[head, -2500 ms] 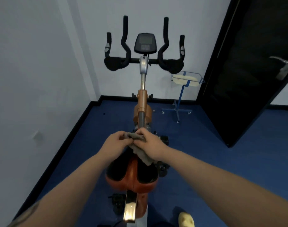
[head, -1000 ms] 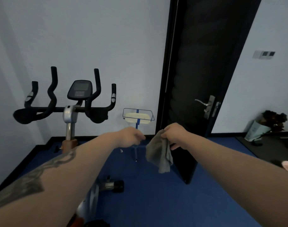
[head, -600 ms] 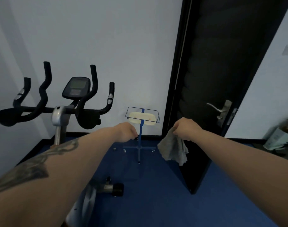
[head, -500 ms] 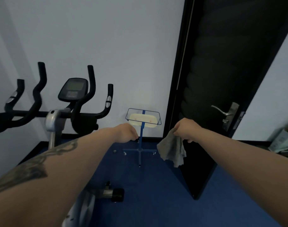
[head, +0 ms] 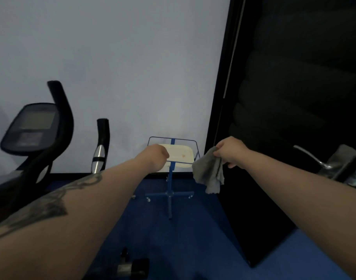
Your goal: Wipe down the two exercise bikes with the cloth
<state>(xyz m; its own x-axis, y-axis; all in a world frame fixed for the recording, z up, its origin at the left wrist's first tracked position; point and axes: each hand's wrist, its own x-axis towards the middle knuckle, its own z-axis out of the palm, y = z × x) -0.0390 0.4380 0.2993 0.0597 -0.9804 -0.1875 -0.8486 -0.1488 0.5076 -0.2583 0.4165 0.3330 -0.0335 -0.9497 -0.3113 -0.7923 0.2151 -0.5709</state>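
Both of my arms reach forward, hands well apart. My right hand [head: 231,151] pinches the grey cloth [head: 209,172] by its top edge, and the cloth hangs loose in front of the black door [head: 294,98]. My left hand [head: 154,158] is curled into a fist with nothing visible in it, held in front of the blue wire-rimmed stand [head: 170,190] and its cream tray [head: 181,156]. One exercise bike [head: 37,138] sits at my left, console and handlebars showing, clear of both hands. Blue floor [head: 183,239] lies below.

Small exercise room, exercise bike [head: 33,150], blue floor [head: 183,239], dark door [head: 294,98]
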